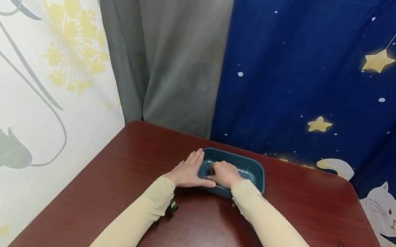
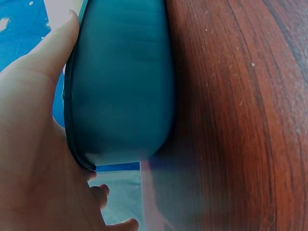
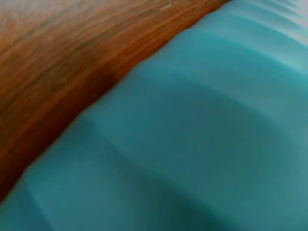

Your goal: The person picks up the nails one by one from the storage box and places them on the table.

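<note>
A dark teal plastic tub (image 1: 250, 163), rectangular with rounded corners, stands on the table. My left hand (image 1: 188, 174) rests against its left end with fingers straight, the thumb lying along the near rim. In the left wrist view the left hand (image 2: 33, 120) spans the rim, and the tub's outer wall (image 2: 120, 82) fills the middle. Down inside the tub's left part is my right hand (image 1: 225, 174), its fingers bent. A small dark shape with a pale edge shows by those fingertips; whether they pinch it is hidden. The right wrist view holds only a blurred, ridged teal wall (image 3: 192, 125).
The tub sits near the far edge of a reddish-brown wooden table (image 1: 186, 239). Behind it hang a grey curtain (image 1: 190, 52) and a blue star-patterned curtain (image 1: 293, 69). A white floral curtain (image 1: 30, 91) runs along the left side. A small black device (image 1: 171, 207) sits at the left wrist.
</note>
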The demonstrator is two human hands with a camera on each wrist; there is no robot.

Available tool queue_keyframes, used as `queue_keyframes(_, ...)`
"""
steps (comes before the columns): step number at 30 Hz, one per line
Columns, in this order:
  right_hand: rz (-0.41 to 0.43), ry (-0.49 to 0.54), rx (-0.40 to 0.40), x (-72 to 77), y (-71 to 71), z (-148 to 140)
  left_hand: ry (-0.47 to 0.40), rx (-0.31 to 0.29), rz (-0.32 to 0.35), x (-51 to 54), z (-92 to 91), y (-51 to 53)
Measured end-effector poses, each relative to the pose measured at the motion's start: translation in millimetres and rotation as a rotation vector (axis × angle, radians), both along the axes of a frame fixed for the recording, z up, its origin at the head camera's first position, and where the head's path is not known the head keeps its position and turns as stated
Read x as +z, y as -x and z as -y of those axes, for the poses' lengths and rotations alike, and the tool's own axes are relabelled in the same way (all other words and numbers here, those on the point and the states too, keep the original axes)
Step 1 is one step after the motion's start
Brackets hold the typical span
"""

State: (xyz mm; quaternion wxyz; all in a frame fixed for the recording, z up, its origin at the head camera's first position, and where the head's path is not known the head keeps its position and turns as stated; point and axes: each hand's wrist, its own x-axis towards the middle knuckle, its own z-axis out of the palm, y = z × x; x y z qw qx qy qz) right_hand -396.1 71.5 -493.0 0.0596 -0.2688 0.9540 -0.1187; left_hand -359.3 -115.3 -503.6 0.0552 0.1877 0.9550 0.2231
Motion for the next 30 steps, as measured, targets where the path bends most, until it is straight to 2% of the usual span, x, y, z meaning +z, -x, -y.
queue_keyframes(9, -0.056, 0.028, -0.024, -5.4, 3.3, 1, -0.021, 0.000, 0.011, 7.6, -1.6, -8.3)
queue_keyframes(16, -0.111, 0.013, -0.054, -7.5, 5.2, -2, 0.012, 0.016, 0.032, 1.2, -2.8, -1.5)
queue_keyframes(24, -0.074, 0.025, -0.042, -4.8, 1.6, -8, 0.024, 0.027, 0.057, -1.2, -3.3, 2.8)
queue_keyframes(30, -0.054, 0.051, -0.040, -1.6, 0.4, -19, 0.024, 0.026, 0.039, 0.5, -1.4, 2.1)
